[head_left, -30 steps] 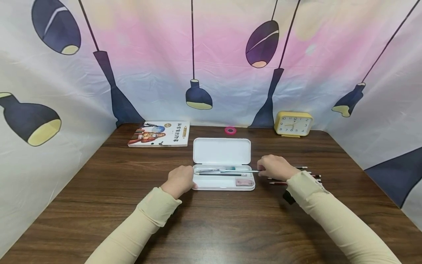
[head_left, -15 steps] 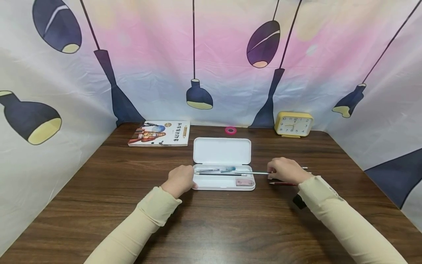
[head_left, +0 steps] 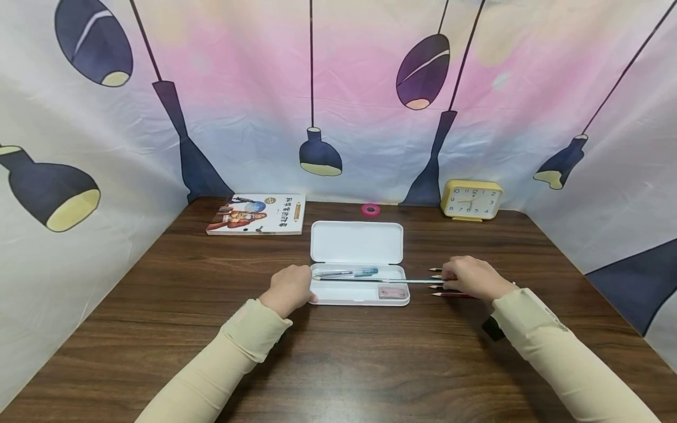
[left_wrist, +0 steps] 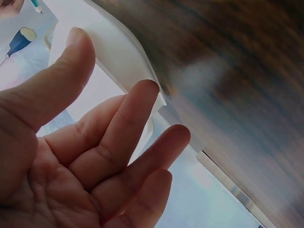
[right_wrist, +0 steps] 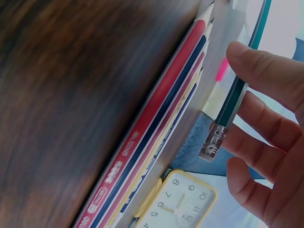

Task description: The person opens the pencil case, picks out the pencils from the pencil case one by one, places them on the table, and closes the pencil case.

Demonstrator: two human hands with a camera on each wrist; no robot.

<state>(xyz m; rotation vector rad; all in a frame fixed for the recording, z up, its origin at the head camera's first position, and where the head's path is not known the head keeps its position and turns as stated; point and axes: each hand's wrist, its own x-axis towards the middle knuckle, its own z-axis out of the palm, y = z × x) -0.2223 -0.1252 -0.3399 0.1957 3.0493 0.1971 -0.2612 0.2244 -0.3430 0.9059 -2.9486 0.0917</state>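
Observation:
A white pencil case (head_left: pixel 354 298) lies with its lid (head_left: pixel 357 242) raised. My left hand (head_left: pixel 290 288) grips its left end, thumb at the front corner; in the left wrist view the fingers (left_wrist: pixel 142 109) overlap the white end wall. Inside are a clear pen with a blue cap (head_left: pixel 366 272), a dark pencil (head_left: pixel 344 278) and a pink eraser (head_left: pixel 392 292). My right hand (head_left: pixel 473 277) pinches a green pencil (right_wrist: pixel 232 100) between thumb and fingers near its eraser end. That pencil's front part reaches over the case's right end.
Several pencils (right_wrist: pixel 156 109), red, navy and yellow-striped, lie side by side on the table under my right hand. Behind the case are a pink ring-shaped roll (head_left: pixel 371 210), a book (head_left: pixel 256 214) at left and a yellow clock (head_left: pixel 472 200) at right. Patterned cloth (head_left: pixel 359 88) hangs behind.
My right hand has moved right and slightly nearer, drawing the green pencil partly out over the case's right end. Pencil tips on the table now show beside it. My left hand stays in place.

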